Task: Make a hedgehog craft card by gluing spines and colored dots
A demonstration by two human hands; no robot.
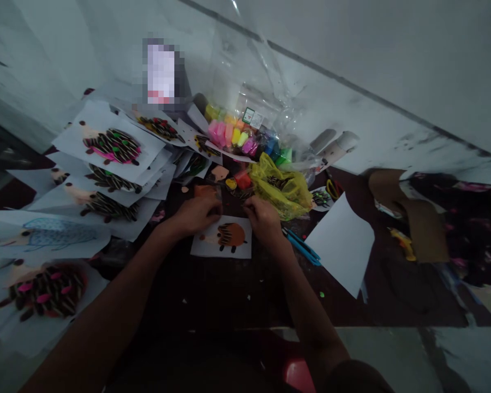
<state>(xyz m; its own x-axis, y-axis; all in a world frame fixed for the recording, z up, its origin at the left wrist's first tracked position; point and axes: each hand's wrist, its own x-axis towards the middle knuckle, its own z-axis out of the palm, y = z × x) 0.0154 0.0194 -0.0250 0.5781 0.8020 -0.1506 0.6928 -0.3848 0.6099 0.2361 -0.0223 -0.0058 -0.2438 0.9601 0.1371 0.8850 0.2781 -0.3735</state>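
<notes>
A small white card [202,248] is lying on a dark table [225,295], between two bare hands and near the person's body. On it, a hedgehog figure is being shown with an orange-brown body [239,233], and only its front part is being covered by dark, narrow spines [225,234]. The left hand [199,212] is being held curled at the card's upper left, just beside an orange-brown packet [204,191]; whether anything is being gripped there cannot be told. The right hand [265,219] is being held above the card's upper right corner, its fingers being drawn in towards the thumb; whether a small piece is being pinched cannot be told in this dim light.

Beyond the right hand, a crumpled yellow bag [297,196] is standing open, dark slivers [277,180] being held inside. Its rim could be caught by the knuckles, and the slivers could be spilled. The card, apparently not being weighed down, could be nudged askew by either wrist. If the body is soft, as is being suggested by its look, spines could be tilted or the surface dented by too firm a press. At the left, a loose stack of hedgehog pictures [110,147] is being overlapped unevenly, and sheets could be dragged off by the left forearm.
</notes>
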